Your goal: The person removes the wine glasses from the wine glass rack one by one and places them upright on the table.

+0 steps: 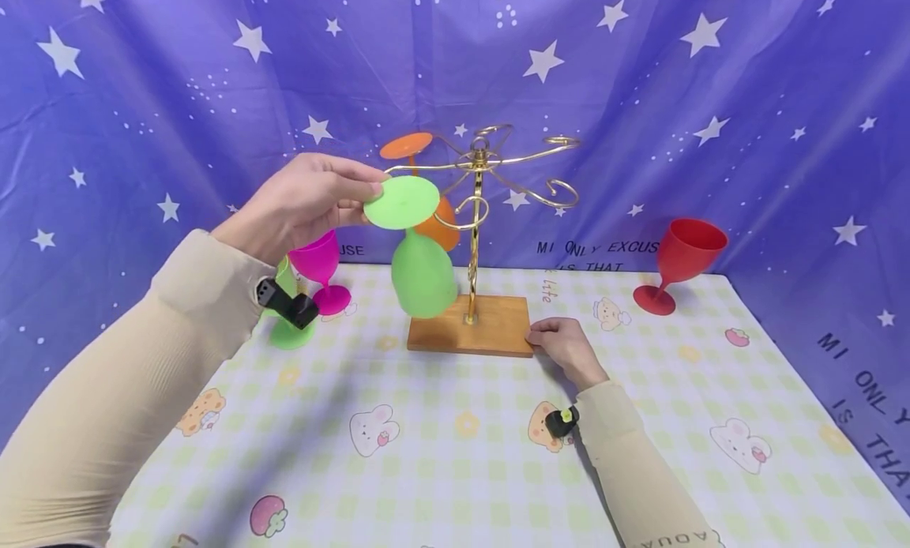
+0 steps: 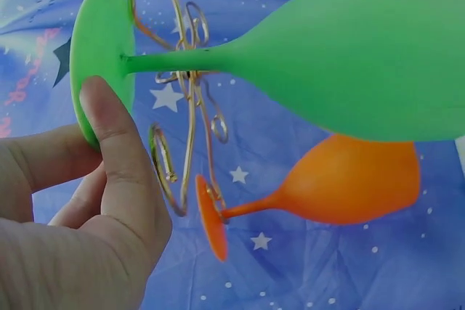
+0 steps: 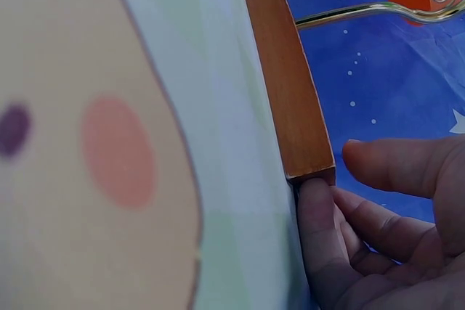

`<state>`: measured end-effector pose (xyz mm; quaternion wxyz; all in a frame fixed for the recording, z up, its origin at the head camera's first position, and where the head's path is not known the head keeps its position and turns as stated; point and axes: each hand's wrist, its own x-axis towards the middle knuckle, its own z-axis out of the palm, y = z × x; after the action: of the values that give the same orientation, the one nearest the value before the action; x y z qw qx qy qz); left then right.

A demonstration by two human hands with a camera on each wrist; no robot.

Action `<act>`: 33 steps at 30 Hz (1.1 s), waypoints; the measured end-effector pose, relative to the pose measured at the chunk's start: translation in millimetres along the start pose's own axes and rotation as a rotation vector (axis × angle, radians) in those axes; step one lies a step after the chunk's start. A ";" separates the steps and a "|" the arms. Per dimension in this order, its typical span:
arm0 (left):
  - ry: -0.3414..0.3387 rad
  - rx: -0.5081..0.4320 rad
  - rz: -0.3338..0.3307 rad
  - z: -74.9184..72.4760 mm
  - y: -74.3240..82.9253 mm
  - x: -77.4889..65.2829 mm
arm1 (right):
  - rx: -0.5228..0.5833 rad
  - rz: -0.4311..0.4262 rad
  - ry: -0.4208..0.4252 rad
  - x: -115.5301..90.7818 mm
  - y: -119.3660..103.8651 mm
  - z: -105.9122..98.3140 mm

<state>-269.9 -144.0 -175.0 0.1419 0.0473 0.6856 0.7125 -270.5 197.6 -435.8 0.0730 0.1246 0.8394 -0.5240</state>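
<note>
My left hand (image 1: 302, 200) pinches the foot of a light green plastic goblet (image 1: 423, 275) between thumb and fingers. The goblet is upside down, its bowl hanging in front of the left part of a gold metal rack (image 1: 474, 252). In the left wrist view, the goblet's stem (image 2: 174, 61) overlaps the rack's curled arms. An orange goblet (image 2: 352, 179) hangs inverted from a rack arm behind it. At the right end of the rack's wooden base (image 1: 490, 339), my right hand (image 1: 565, 347) holds the corner, fingers against the end and thumb at the top edge.
A magenta goblet (image 1: 331, 299) stands upright at the back left, beside another light green goblet (image 1: 291, 335) partly hidden by my left wrist. Toward the back right stands a red goblet (image 1: 686, 252). A starry blue curtain (image 1: 441, 50) hangs behind the checked tablecloth (image 1: 441, 469).
</note>
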 end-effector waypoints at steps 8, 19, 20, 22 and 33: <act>-0.023 -0.072 0.065 -5.2 -27.5 -13.6 | 0.018 0.017 -0.018 0.5 -0.2 -0.6; -0.070 -0.149 0.104 -3.9 -76.4 -18.4 | 0.024 0.017 -0.028 -2.2 0.8 -1.5; -0.079 -0.151 0.105 -3.4 -81.8 -17.6 | 0.027 0.017 -0.031 -3.2 1.2 -1.3; -0.083 -0.155 0.106 -1.8 -92.2 -16.4 | 0.032 0.013 -0.036 -5.2 1.4 -0.9; -0.066 -0.305 0.107 8.1 -129.0 -9.1 | 0.080 -0.112 -0.038 -26.4 -12.0 -3.9</act>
<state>-241.4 -136.1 -301.2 0.1319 0.0852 0.5609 0.8128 -248.6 192.5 -417.0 0.0545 0.0704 0.8218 -0.5628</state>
